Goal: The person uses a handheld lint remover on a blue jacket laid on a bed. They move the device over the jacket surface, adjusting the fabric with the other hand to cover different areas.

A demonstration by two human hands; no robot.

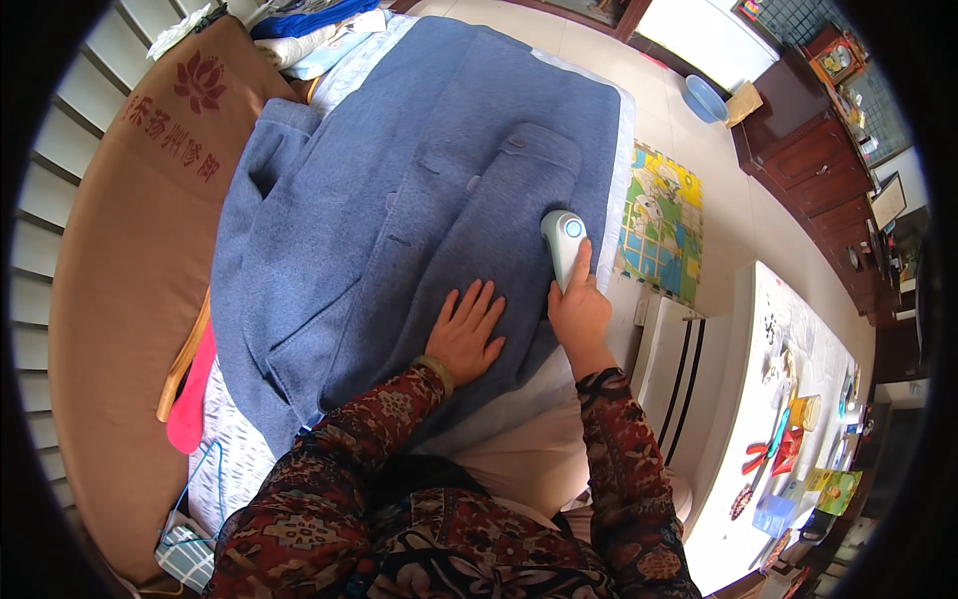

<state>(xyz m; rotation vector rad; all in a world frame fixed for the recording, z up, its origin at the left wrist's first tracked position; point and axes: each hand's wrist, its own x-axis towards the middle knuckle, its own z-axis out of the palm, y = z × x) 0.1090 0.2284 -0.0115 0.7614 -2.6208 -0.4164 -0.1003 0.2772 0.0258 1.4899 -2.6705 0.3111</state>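
A blue wool coat (314, 217) lies spread over a surface with a white patterned cover (239, 434). My left hand (467, 333) rests flat on the coat's lower middle, fingers spread, a pale bangle on its wrist. In my right hand (581, 311) is a white and pale green handheld fabric shaver (563, 232), its round blue-ringed button facing up. The index finger lies along its body, and its head rests on the coat's sleeve (509, 187) near the right edge. The shaver's underside is hidden.
A brown covered panel (142, 247) stands along the left, with folded cloths (314, 30) behind. A wooden stick (183, 359), a pink object (193, 404) and a teal hanger (218, 479) lie at left. To the right are a cluttered white table (737, 419) and a foam mat (662, 217).
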